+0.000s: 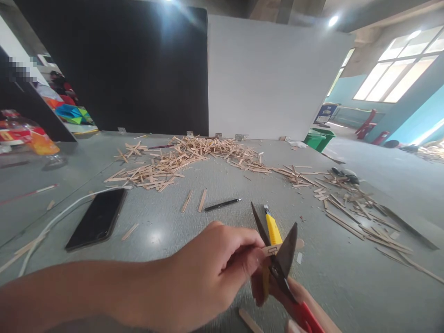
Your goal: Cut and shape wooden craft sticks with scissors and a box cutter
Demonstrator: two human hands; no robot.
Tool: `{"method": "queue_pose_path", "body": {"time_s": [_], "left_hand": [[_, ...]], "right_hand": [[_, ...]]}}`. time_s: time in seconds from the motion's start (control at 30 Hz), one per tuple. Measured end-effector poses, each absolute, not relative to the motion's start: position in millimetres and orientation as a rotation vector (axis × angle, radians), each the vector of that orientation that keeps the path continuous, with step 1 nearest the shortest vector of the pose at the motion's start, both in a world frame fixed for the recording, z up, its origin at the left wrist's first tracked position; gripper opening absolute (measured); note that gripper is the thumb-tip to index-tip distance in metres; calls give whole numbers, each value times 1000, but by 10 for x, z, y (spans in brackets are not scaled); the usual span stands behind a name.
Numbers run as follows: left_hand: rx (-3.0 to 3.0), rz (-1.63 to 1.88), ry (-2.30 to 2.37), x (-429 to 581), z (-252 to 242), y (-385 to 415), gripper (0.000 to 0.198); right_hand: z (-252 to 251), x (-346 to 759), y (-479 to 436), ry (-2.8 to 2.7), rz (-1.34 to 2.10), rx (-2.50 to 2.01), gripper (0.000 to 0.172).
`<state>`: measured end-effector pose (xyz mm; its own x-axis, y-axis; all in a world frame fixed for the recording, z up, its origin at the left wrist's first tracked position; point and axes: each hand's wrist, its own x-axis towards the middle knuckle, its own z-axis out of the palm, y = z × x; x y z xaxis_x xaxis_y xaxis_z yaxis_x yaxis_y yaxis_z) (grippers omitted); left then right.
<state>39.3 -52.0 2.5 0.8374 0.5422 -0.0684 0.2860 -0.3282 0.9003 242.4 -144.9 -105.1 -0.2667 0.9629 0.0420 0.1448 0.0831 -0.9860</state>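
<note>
My left hand (215,268) reaches in from the left and pinches a flat wooden craft stick (272,250) that has a dark line drawn on it. At the lower right, my right hand (301,300) is wrapped round the red handle of a pair of scissors (287,252). The scissor blades stand apart with the stick between them. Just behind the blades lies a yellow utility knife (273,227), partly hidden by them. A black pen (223,205) and two loose craft sticks (202,200) lie beyond my left hand.
A long pile of craft sticks (208,147) spreads along the back, below black (138,69) and white (263,74) panels. More sticks scatter to the right near a metal blade (409,226). At left are a phone (99,217), a white cable (62,215) and a bottle (38,136).
</note>
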Motion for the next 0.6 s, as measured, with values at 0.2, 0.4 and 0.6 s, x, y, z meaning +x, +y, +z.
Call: {"method": "queue_pose_path", "body": {"time_s": [0.2, 0.4, 0.6], "left_hand": [[1921, 267, 626, 391, 17, -540, 41], [1953, 282, 644, 397, -18, -569, 39], [1948, 232, 625, 404, -21, -542, 40]], "right_hand": [[-1311, 2442, -1418, -1705, 1131, -1022, 74], [-1314, 2445, -1442, -1760, 1045, -1008, 69], [-1207, 2425, -1435, -1729, 1030, -998, 66]]}}
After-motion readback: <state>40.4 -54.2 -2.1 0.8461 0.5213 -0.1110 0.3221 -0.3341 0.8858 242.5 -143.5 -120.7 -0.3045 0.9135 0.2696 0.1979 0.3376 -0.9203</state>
